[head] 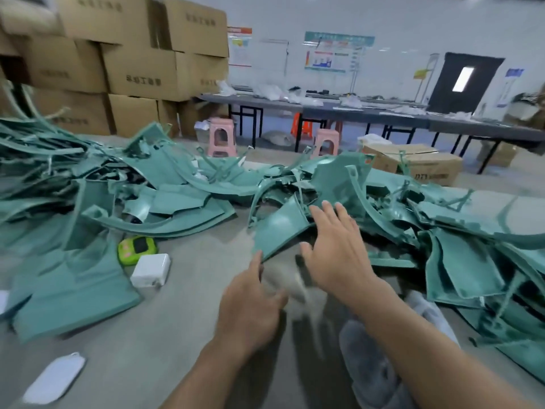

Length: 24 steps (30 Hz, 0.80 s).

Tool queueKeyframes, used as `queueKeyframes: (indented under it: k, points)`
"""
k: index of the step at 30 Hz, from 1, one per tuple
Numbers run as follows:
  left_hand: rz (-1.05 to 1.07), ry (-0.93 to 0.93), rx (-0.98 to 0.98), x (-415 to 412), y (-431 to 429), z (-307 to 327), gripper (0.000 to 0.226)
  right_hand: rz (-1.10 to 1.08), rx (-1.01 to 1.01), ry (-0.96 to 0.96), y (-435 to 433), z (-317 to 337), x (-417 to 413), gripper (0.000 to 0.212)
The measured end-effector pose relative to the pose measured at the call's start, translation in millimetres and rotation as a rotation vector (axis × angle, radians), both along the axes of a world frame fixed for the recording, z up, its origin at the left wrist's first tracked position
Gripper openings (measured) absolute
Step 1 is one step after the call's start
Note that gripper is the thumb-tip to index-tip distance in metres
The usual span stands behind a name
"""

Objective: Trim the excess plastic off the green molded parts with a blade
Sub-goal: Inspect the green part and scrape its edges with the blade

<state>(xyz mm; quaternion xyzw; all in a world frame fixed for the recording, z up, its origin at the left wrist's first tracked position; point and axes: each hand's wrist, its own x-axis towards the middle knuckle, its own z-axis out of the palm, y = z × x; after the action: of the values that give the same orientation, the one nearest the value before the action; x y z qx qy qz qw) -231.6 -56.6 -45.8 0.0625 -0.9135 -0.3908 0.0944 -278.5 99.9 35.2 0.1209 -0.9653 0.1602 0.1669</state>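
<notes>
Your grey slipper is sitting closest, under your right arm. Your right hand is spreading open over a green part on the floor, and your left hand is reaching, open, to its corner. No blade is showing, so I think you are picking one up: be holding the smooth middle, not sharp edges. Cardboard boxes are standing stacked behind; what they are holding is hidden.
</notes>
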Motion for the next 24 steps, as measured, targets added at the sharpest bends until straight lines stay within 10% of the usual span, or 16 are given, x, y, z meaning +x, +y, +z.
queueKeyframes:
  k: [9,24]
  points:
    - [0.024,-0.006,0.019,-8.4,-7.3,-6.6,0.085,-0.132,0.286,-0.094,-17.8,-15.7,-21.8,0.023]
    - [0.043,0.02,-0.043,-1.9,-3.3,-2.1,0.072,0.095,0.594,0.02,-6.6,-6.6,-12.6,0.025]
